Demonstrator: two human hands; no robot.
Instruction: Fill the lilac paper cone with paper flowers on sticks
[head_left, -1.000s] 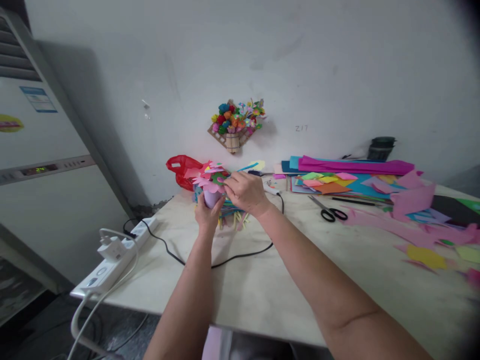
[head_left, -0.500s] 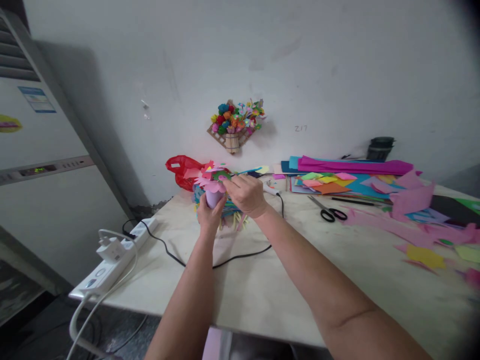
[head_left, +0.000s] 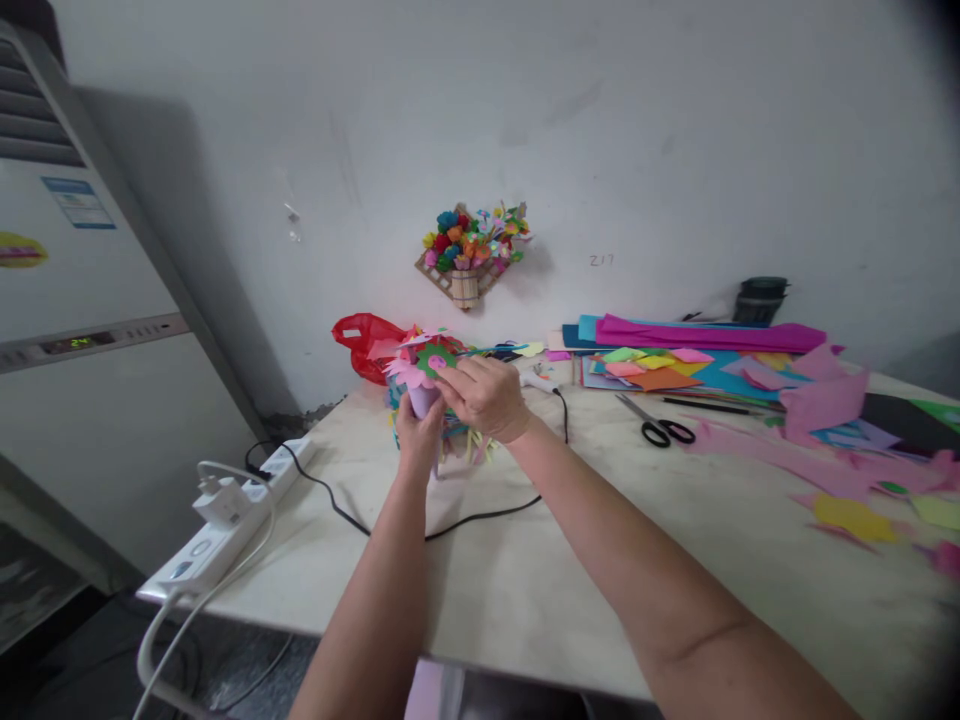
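While the left hand [head_left: 418,432] clasps a paper flower [head_left: 421,372], right hand [head_left: 486,400] pinches its petals over bare table [head_left: 525,570].

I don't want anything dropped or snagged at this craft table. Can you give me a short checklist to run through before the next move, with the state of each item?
1. Left hand has a firm hold on the cup under the paper flower: ok, the fingers wrap the cup.
2. Right hand is on the green piece on top of the flower: ok, the fingertips touch it.
3. Green piece is fixed in place: cannot tell.
4. Scissors are out of the way: ok, they lie on the table, apart from both hands.
5. Cord is clear of the arms: not ok, it runs under the right forearm.
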